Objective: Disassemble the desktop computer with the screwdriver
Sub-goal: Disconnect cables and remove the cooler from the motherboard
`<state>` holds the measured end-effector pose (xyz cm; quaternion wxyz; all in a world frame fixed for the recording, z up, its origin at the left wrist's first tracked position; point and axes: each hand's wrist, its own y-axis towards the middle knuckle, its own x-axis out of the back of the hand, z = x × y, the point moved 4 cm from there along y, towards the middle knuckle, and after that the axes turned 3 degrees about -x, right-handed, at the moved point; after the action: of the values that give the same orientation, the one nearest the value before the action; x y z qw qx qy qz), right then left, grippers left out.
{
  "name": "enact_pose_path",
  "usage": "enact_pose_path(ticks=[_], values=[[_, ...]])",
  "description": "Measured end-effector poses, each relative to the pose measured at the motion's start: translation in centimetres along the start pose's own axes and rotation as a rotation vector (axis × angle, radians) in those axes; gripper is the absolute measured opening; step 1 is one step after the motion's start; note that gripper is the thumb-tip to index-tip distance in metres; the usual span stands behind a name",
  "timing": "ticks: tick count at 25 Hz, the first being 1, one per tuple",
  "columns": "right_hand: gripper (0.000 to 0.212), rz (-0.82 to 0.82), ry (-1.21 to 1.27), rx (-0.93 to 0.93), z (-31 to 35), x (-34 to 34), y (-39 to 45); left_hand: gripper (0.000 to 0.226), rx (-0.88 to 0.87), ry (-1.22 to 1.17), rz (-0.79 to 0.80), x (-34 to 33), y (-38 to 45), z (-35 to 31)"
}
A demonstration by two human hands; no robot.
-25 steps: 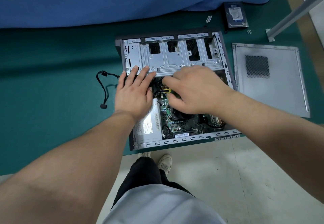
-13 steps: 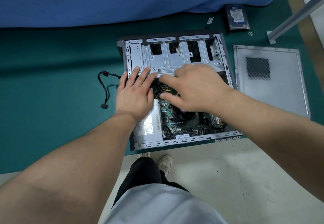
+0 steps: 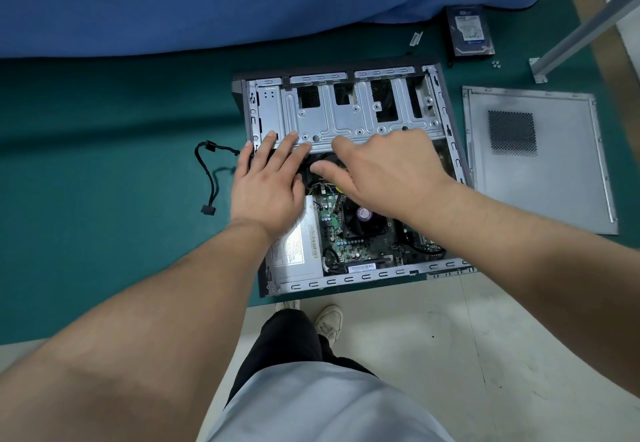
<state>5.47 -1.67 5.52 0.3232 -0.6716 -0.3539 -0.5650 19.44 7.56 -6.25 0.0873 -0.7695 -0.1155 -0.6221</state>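
With grey perforated side panel point(image 3: 540, 161) and black hard drive point(image 3: 469, 31) removed, my flat-fingered left hand point(image 3: 268, 187) and loosely extended right hand point(image 3: 384, 171) work above the green motherboard point(image 3: 334, 225), which remains installed.

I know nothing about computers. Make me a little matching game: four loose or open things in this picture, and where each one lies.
Things:
1. hard drive
2. side panel
3. black cable
4. computer case

Places:
A. left of the case, on the green mat
B. under both hands, lying open
C. right of the case, lying flat
D. far right corner, by the blue cloth

Pairs: 1-D, 2-C, 3-A, 4-B
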Motion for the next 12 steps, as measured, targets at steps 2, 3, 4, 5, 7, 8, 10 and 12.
enact_pose_path(ticks=[2, 3, 4, 5, 7, 8, 10, 12], values=[[0.047, 0.007, -0.033, 0.025, -0.01, -0.39, 0.32, 0.056, -0.003, 0.0, -0.003, 0.04, -0.02, 0.0], [0.039, 0.034, 0.009, 0.139, 0.12, -0.46, 0.44, 0.057, -0.007, 0.003, 0.0, 0.03, 0.0, 0.01], [0.035, 0.068, 0.059, 0.287, 0.3, -0.4, 0.43, 0.057, -0.009, 0.007, 0.003, 0.01, 0.05, 0.03], [0.034, 0.11, 0.095, 0.404, 0.43, -0.23, 0.38, 0.057, -0.007, 0.008, 0.006, -0.02, 0.07, 0.07], [0.038, 0.145, 0.11, 0.425, 0.42, 0.13, 0.48, 0.056, -0.002, 0.007, 0.008, -0.1, 0.03, 0.07], [0.043, 0.104, 0.089, 0.329, 0.28, 0.23, 0.55, 0.056, -0.002, 0.005, 0.007, -0.12, 0.02, 0.08], [0.057, 0.023, -0.025, 0.089, -0.12, 0.19, 0.73, 0.056, 0.001, -0.007, 0.004, -0.11, 0.0, 0.08], [0.054, 0.004, -0.066, 0.026, -0.04, 0.01, 0.68, 0.056, 0.004, -0.01, 0.001, -0.06, -0.03, 0.06]])
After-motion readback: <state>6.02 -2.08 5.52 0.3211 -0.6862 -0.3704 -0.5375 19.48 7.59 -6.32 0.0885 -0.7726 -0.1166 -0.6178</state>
